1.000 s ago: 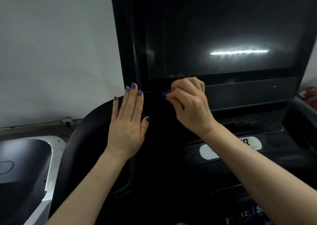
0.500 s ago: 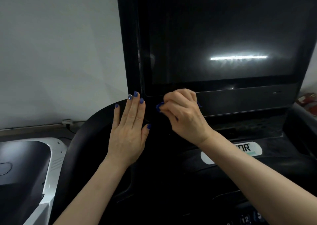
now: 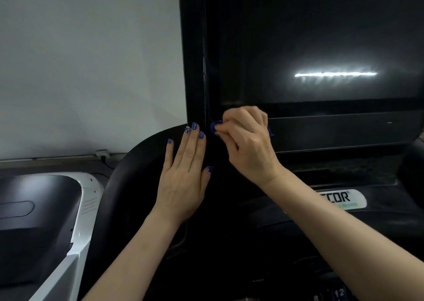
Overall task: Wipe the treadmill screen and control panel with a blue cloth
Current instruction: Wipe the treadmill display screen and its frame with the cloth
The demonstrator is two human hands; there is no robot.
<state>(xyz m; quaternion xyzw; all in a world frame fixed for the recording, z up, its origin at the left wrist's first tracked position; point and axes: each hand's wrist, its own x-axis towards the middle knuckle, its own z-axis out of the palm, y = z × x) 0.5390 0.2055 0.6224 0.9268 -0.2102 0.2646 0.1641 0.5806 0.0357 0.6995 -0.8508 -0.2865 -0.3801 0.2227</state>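
Note:
The treadmill's big dark screen fills the upper right, with a light strip reflected in it. Below it runs the black bezel strip, then the control panel with a white logo badge. My right hand grips a bunched blue cloth and presses it on the bezel at the screen's lower left corner; only small bits of cloth show past the fingers. My left hand lies flat with straight fingers on the black console frame just left of it.
A white wall stands behind on the left. A neighbouring machine with a white and black housing sits at lower left. Lit number keys show at the bottom edge.
My right hand with the cloth has shifted slightly along the bezel near the screen's lower left corner. My left hand has stayed flat on the frame. The view has moved a little.

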